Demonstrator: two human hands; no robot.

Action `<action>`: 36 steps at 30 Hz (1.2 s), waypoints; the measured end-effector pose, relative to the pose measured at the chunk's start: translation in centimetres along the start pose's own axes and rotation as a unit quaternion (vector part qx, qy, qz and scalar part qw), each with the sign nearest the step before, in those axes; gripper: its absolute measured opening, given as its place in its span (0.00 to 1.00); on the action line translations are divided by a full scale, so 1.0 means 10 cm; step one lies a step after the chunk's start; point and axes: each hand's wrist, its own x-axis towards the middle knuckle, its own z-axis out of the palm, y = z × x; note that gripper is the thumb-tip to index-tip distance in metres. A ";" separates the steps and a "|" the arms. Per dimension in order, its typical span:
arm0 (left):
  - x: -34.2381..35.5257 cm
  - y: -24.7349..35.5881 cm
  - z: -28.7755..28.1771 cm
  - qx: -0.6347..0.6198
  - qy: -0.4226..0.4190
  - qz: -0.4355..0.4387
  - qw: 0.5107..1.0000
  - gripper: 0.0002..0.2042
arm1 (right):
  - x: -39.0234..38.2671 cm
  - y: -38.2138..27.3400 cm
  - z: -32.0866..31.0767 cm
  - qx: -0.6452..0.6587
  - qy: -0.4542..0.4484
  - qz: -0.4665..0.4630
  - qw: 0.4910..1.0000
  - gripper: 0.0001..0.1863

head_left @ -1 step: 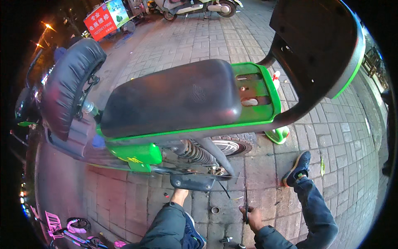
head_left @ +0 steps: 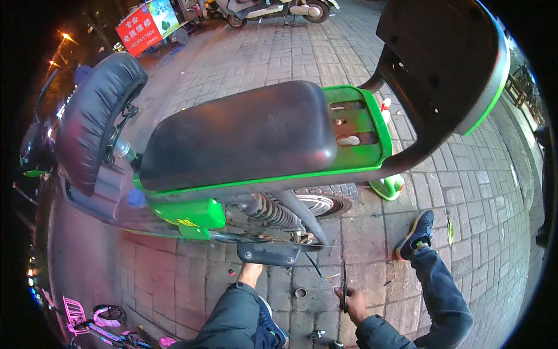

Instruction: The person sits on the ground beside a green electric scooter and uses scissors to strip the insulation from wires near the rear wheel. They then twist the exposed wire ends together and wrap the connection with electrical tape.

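Observation:
A green and black electric scooter stands across the view, its rear wheel and coil spring showing under the seat. My left hand reaches up behind a black plastic piece low on the scooter's near side; its fingers are hidden there. To the right of it, a cable end hangs near the paving. Over the bricks, my right hand is closed on a slim dark tool with a long thin tip pointing away from me. Its exact kind is unclear.
A ring-shaped part and a small metal piece lie on the paving near my hands. My right shoe is beyond my right hand. A pink bicycle is at lower left, a red signboard at far left.

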 end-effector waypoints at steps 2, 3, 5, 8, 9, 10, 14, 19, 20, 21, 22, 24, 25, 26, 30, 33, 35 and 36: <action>-0.09 0.07 0.01 -0.126 0.017 0.047 0.991 0.12 | -0.05 -0.02 0.01 0.047 -0.001 -0.038 0.998 0.22; -0.12 0.11 -0.01 -0.167 -0.005 0.035 0.985 0.12 | -0.07 -0.03 0.00 0.054 0.013 -0.027 0.998 0.22; -0.17 0.17 -0.06 -0.241 0.002 -0.009 0.971 0.12 | -0.11 -0.08 0.00 0.076 0.046 -0.108 0.990 0.18; -0.22 0.19 -0.09 -0.260 0.001 -0.114 0.959 0.13 | -0.19 -0.20 -0.04 0.123 0.106 -0.094 0.982 0.15; -0.22 0.17 -0.07 -0.252 -0.022 -0.115 0.961 0.12 | -0.22 -0.24 -0.06 0.135 0.102 -0.128 0.977 0.15; -0.24 0.15 -0.05 -0.242 -0.027 -0.123 0.962 0.11 | -0.26 -0.29 -0.07 0.137 0.107 -0.131 0.976 0.15; -0.41 0.09 0.09 -0.142 0.003 -0.096 0.985 0.09 | -0.44 -0.42 -0.07 0.138 0.097 -0.139 0.976 0.15; -0.84 0.27 0.10 0.104 0.126 -0.024 0.986 0.06 | -0.59 -0.51 -0.01 0.141 0.089 -0.134 0.977 0.15; -0.92 0.32 0.09 0.120 0.162 0.006 0.980 0.06 | -0.61 -0.54 0.01 0.152 0.075 -0.164 0.972 0.16; -1.00 0.37 0.06 0.130 0.184 0.041 0.973 0.07 | -0.63 -0.56 0.03 0.155 0.067 -0.183 0.969 0.16; -1.06 0.44 0.02 0.166 0.197 0.037 0.965 0.17 | -0.65 -0.57 0.05 0.159 0.059 -0.201 0.965 0.16; -1.13 0.56 -0.07 0.216 0.171 0.005 0.961 0.19 | -0.73 -0.59 0.07 0.141 0.050 -0.194 0.970 0.17; -1.15 0.61 -0.11 0.230 0.163 -0.014 0.959 0.20 | -0.76 -0.59 0.07 0.130 0.046 -0.192 0.972 0.17; -1.16 0.64 -0.13 0.203 0.152 -0.047 0.966 0.22 | -0.81 -0.58 0.06 0.134 0.035 -0.182 0.973 0.16; -1.03 0.58 -0.04 0.119 0.026 -0.061 0.991 0.16 | -0.92 -0.47 -0.03 0.079 0.039 -0.192 0.977 0.16; -0.78 0.46 0.04 0.118 0.025 -0.039 0.992 0.13 | -0.93 -0.33 -0.11 0.103 0.050 -0.179 0.977 0.17; -0.59 0.34 0.04 -0.050 0.047 -0.045 0.997 0.10 | -0.91 -0.22 -0.15 0.060 0.077 -0.184 0.978 0.18; -0.49 0.28 0.03 -0.149 0.040 -0.037 0.987 0.10 | -0.90 -0.16 -0.17 0.037 0.088 -0.184 0.978 0.19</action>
